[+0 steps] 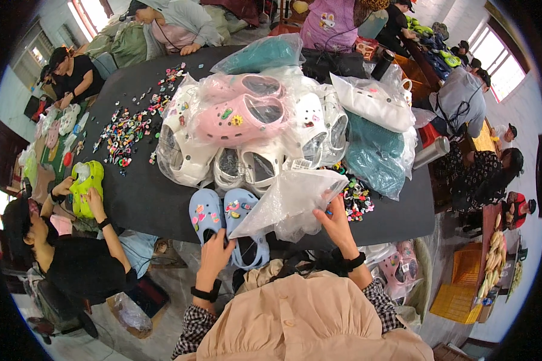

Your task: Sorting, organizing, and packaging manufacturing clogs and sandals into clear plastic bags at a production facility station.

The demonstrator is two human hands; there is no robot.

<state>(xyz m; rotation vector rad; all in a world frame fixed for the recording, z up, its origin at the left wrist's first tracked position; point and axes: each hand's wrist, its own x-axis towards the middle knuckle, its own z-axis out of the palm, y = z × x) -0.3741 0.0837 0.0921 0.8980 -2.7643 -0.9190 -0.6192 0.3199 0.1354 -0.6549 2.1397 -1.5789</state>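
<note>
A pair of light blue clogs (241,206) with colourful charms lies at the table's near edge, toes pointing away from me. My left hand (214,257) is at the heel end of the left clog, its fingers curled over the inner side where the two shoes meet. The tip of a clear plastic bag (283,204) comes close to these fingers and overlaps the right clog. Farther right, my right hand (335,224) pinches the bag's side between thumb and fingers. The bag looks flat and slack, with nothing visible inside.
Bagged clogs, white, pink (241,120) and teal (373,156), are heaped on the black table (144,204) ahead. Loose shoe charms (126,132) lie scattered to the left, more beside my right hand. At left a person holds a lime green clog (88,186). A metal flask (432,151) is at right.
</note>
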